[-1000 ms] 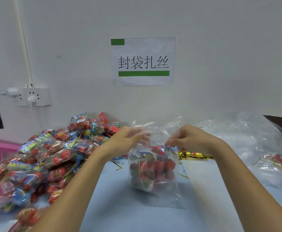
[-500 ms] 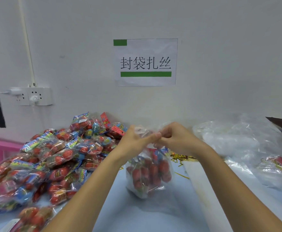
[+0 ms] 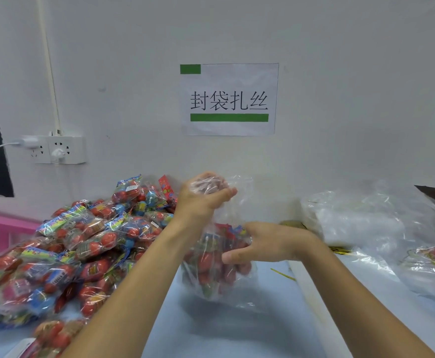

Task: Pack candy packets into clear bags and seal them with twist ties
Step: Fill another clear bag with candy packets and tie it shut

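So the left hand [image 3: 206, 200] is up high with its fingers bunched around the gathered neck of the clear bag [image 3: 219, 270], and the bag, full of red candy packets, hangs just over the pale blue table [image 3: 237, 332]. Meanwhile the right hand [image 3: 265, 245] cups the bag's side, thumb and fingers curled against the plastic. Big candy pile [image 3: 64, 254] sits left, spare bags [image 3: 366, 223] right, and a gold twist tie [image 3: 283, 274] lies just beside the bag.

wall sign [image 3: 228, 99] | text: 封袋扎丝 | candy packet print: unreadable
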`<state>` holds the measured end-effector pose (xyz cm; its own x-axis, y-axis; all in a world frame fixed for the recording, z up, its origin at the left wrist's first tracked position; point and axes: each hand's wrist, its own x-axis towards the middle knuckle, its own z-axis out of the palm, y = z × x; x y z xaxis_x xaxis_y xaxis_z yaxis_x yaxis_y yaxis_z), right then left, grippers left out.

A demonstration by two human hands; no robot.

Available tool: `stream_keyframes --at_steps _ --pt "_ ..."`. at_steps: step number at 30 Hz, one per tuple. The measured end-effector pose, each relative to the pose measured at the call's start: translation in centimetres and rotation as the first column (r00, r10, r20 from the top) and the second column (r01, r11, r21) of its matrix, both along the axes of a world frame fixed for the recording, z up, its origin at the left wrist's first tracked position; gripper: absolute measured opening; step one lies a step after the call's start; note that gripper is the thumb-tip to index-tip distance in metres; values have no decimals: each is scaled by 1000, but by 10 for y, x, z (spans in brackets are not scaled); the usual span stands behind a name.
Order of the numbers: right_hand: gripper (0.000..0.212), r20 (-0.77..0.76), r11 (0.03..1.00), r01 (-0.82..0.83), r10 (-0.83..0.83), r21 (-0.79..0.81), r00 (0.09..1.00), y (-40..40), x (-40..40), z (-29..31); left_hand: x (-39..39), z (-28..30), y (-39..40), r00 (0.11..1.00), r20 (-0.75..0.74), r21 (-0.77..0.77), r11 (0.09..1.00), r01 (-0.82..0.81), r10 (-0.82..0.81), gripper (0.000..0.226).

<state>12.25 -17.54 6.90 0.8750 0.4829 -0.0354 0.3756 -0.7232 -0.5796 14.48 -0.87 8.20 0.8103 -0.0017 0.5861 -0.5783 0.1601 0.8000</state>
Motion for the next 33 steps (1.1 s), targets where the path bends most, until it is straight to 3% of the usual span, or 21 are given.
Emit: stream_keyframes --at_steps 3,4,5,8,9,12,16,23,33 --pt "65 -4 994 -37 38 101 999 14 -2 -7 -5 2 -4 999 13 -46 998 53 -53 25" --pt "70 0 990 -51 51 129 999 18 -3 -9 -7 3 -4 997 16 -69 995 75 -74 24" --pt "66 -3 984 -75 76 162 997 22 -5 -10 -8 3 -4 995 19 -86 992 96 -95 23" --pt "27 37 949 -165 161 269 986 31 -9 -11 -10 3 -2 991 22 -116 984 135 -134 26" --pt "27 54 933 -172 164 315 985 35 -9 -12 -11 3 -2 990 13 -136 981 141 -141 27" --pt "56 67 919 -136 120 369 991 45 -7 -14 -13 4 -4 986 -19 -165 974 158 -163 26" --pt "42 91 906 -115 85 407 992 49 -5 -18 -14 4 -7 968 -22 -85 965 249 -252 26" --pt "43 43 902 -105 96 419 995 44 -6 -21 -15 7 -2 966 -38 -28 966 256 -257 27" --pt "48 57 899 -102 86 426 995 46 -7 -16 -17 8 -2 955 -39 -145 947 285 -294 20"
